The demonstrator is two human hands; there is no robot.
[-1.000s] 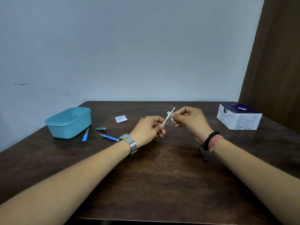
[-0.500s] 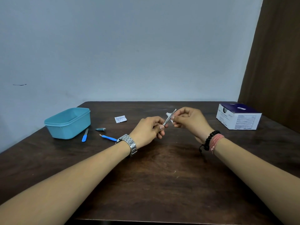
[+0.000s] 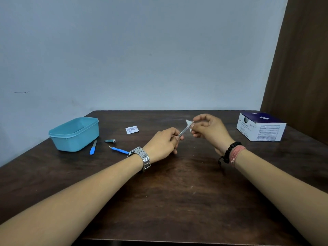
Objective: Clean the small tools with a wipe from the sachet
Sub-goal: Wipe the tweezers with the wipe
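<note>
The metal tool (image 3: 182,132), a thin flat strip, is held above the middle of the bench (image 3: 177,201), its long axis slanting up from lower left to upper right. The left hand (image 3: 163,144) pinches its lower end; the right hand (image 3: 207,129), at the upper end, has its fingers (image 3: 195,129) closed on the wipe (image 3: 188,122) around the tip. Wiping likely runs along that slant. Spare tools lie toward the left edge, a box near the right; the near bench gives room.
</note>
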